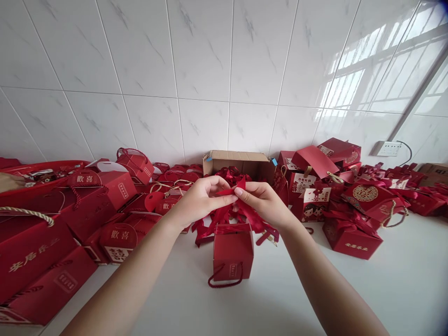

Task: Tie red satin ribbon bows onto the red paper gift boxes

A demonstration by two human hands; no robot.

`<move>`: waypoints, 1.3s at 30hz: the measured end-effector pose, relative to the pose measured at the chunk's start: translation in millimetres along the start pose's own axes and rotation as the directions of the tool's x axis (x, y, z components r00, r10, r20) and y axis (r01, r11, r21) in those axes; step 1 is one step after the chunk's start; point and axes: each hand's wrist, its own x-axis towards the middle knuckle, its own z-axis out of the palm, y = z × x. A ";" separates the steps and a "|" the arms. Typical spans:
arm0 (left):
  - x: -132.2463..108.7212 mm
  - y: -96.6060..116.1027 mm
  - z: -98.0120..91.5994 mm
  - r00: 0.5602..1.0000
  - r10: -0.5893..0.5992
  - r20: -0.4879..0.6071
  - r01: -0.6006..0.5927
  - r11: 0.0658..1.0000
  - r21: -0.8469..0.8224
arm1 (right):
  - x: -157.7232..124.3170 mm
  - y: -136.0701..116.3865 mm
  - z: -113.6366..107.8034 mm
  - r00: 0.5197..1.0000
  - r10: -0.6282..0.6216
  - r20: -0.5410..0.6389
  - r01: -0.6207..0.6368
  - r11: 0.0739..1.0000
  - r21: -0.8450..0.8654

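Note:
Between my two hands, a red ribbon (239, 187) is pinched at fingertip height. My left hand (201, 199) closes on it with thumb and fingers, and my right hand (264, 201) grips it from the other side. Just below stands a small red gift box (231, 254) with a dark red rope handle drooping at its front. More red ribbons lie in a loose heap behind this box. An opened cardboard box (241, 163) holds part of the heap, partly hidden by my hands.
Many red gift boxes (121, 235) crowd the left side, with a red tray (52, 170) behind, where another person's hand (10, 182) shows. At right, ribbon-tied boxes (352, 235) are piled. A wall socket (388, 149) sits on the tiled wall.

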 end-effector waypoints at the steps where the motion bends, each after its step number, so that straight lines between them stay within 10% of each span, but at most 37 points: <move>1: -0.9 -0.6 -0.1 0.999 -0.029 0.036 0.030 0.999 -0.030 | 0.1 0.8 0.0 1.000 -0.003 -0.004 0.003 1.000 -0.013; 9: -3.8 -11.3 -4.0 0.972 -0.137 0.190 0.175 0.963 -0.204 | -1.1 6.3 -2.4 0.985 -0.171 0.031 0.172 0.935 -0.310; 14: -1.3 -13.5 -3.0 0.971 -0.237 -0.007 0.223 0.920 -0.322 | -1.8 13.4 -10.4 0.863 -0.450 0.231 0.493 0.644 -0.585; 21: -1.9 -15.8 -2.0 0.987 -0.162 -0.009 0.148 0.923 -0.357 | -0.8 24.5 -15.3 0.788 -0.539 0.297 0.539 0.370 -0.757; 26: -9.2 -26.2 1.2 0.948 0.221 -0.230 -0.174 0.963 0.207 | -2.9 26.0 -8.7 0.807 -0.580 0.111 0.478 0.531 -0.699; 29: -14.3 -35.6 0.1 0.732 0.661 -0.165 -0.368 0.588 0.721 | -10.0 25.9 -5.3 0.839 -0.524 -0.146 0.347 0.723 -0.597; 32: -18.8 -43.4 -8.0 0.583 0.812 0.016 -0.396 0.267 0.879 | -21.5 27.7 -7.6 0.860 -0.384 -0.337 0.184 0.848 -0.497; 39: -41.1 -62.1 -36.9 0.646 0.763 0.024 -0.260 0.191 0.947 | -64.1 46.9 -32.1 0.820 -0.205 -0.534 -0.103 0.865 -0.491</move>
